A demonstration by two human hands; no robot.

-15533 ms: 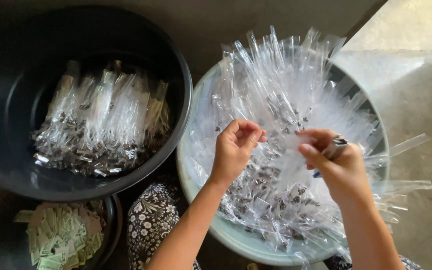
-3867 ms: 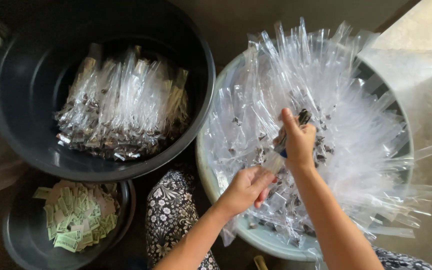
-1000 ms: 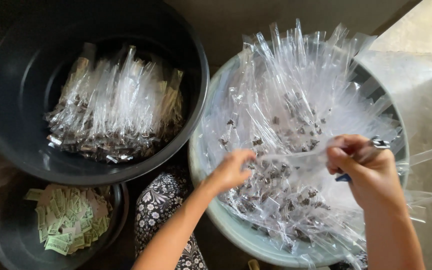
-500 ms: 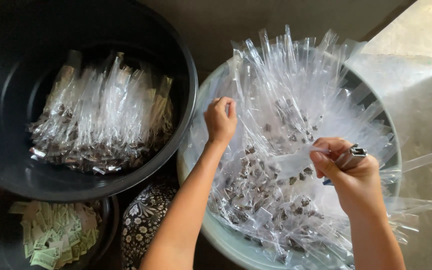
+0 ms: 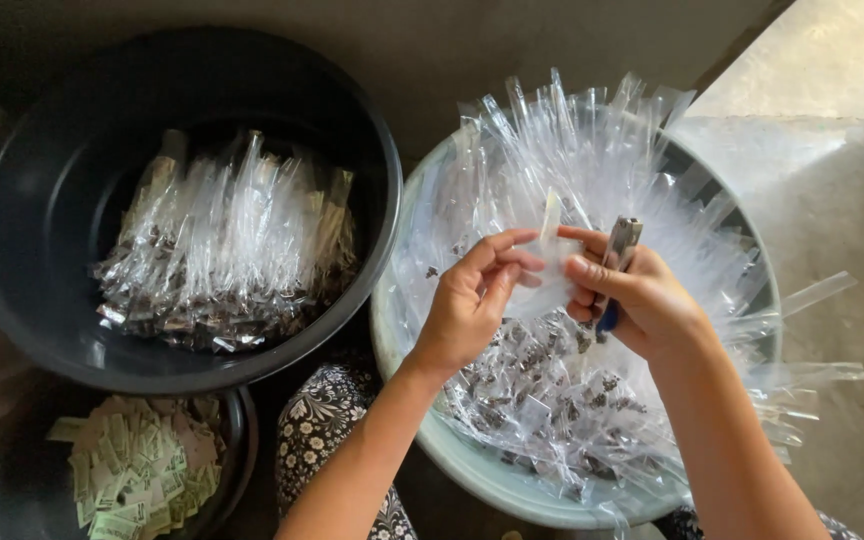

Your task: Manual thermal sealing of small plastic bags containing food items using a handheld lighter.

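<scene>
Clear packet pinched btwn left hand & right hand, right also gripping stapler; dark tub beside.

Both hands meet over the pale round plastic basin, which is heaped with long clear plastic sleeves holding dark bits. The left hand and right hand pinch one narrow clear plastic sleeve between their fingertips, its end standing up toward twelve o'clock. The right hand also grips a small metal stapler with a blue base. At nine o'clock sits a large dark round tub of filled sleeves; at seven o'clock, a smaller dark bowl of pale green paper slips.
</scene>
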